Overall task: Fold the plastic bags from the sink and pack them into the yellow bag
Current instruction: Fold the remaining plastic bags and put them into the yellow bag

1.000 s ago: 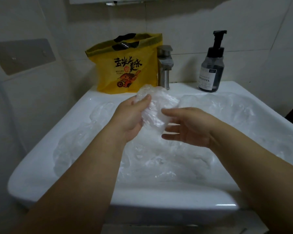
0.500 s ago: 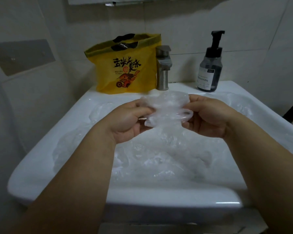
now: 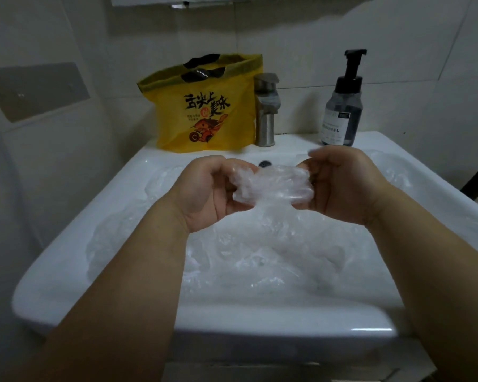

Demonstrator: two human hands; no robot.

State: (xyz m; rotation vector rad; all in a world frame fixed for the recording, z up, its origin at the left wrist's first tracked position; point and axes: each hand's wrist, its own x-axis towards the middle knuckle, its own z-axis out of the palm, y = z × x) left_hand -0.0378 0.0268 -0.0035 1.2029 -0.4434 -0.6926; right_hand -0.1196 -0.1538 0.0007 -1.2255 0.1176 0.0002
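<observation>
We see the left hand and the right hand both gripping one scrunched clear bag, maybe half folded, over the white sink.

The walls are clad in large pale tiles with thin grout lines. A grey rectangular panel is set into the left wall. A white sink stands against the far wall; a metal tap and a dark pump bottle stand on its far ledge. Lighting is dim.
</observation>
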